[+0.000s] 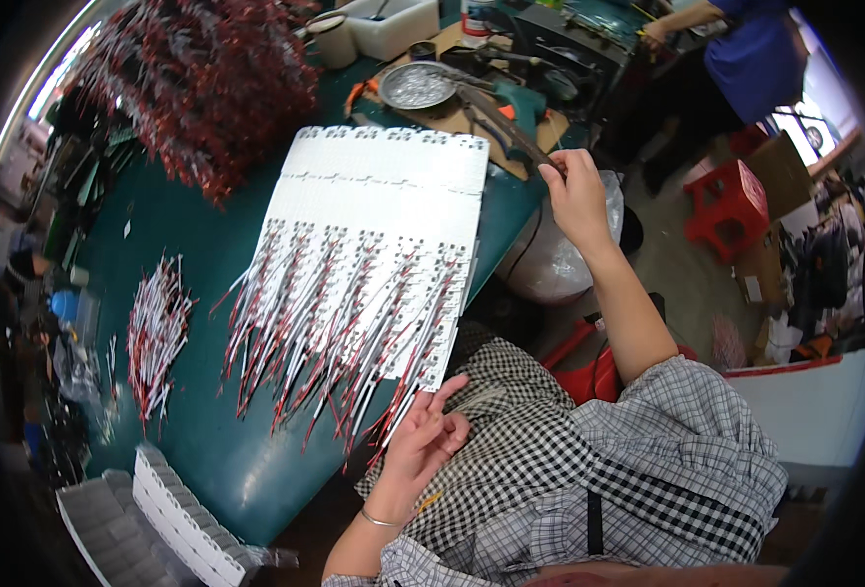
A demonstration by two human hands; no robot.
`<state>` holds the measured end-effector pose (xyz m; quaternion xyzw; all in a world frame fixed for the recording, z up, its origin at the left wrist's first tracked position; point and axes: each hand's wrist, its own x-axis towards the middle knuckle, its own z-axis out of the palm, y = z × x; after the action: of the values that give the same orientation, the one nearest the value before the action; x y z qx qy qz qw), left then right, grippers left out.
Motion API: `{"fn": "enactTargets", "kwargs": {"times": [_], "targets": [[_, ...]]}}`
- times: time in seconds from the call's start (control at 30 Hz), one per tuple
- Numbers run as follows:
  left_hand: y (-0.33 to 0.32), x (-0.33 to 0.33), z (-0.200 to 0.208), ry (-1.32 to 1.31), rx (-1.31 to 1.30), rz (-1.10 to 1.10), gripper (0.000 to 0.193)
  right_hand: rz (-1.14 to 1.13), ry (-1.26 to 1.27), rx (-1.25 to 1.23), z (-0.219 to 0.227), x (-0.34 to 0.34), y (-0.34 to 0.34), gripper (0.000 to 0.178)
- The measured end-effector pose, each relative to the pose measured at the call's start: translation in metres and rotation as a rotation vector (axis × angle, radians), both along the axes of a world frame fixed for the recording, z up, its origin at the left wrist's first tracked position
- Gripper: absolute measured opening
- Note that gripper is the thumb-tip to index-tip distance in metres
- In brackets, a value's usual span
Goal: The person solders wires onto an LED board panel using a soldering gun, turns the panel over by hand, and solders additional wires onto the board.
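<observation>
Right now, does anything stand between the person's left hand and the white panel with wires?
Nothing visible does. The left hand is at the near right corner of the white panel; red and white wires lie mostly to the hand's left. Whether hand and panel touch is unclear.

Stretches the right forearm (633, 303) forward, with the right hand (579, 201) closed, bending its fingers in toward the thumb. Holds the left forearm (356, 550) lower and closer in, with the left hand (421, 437) loosely unfolded, extending one or two fingers, curling others, thumb hard to make out.
</observation>
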<state>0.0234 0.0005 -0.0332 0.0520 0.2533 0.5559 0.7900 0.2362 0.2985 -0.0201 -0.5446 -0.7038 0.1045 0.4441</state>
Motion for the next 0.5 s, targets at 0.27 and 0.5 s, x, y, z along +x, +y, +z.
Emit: {"fn": "enactTargets", "kwargs": {"times": [0.27,0.5], "targets": [[0.0,-0.002,0.0,0.043,-0.007,0.004,0.069,0.113,-0.355,0.137,0.017,0.024,0.057,0.02],[-0.005,-0.003,0.006,0.043,-0.033,0.017,0.055,0.313,-0.496,0.27,0.056,-0.031,0.049,0.04]]}}
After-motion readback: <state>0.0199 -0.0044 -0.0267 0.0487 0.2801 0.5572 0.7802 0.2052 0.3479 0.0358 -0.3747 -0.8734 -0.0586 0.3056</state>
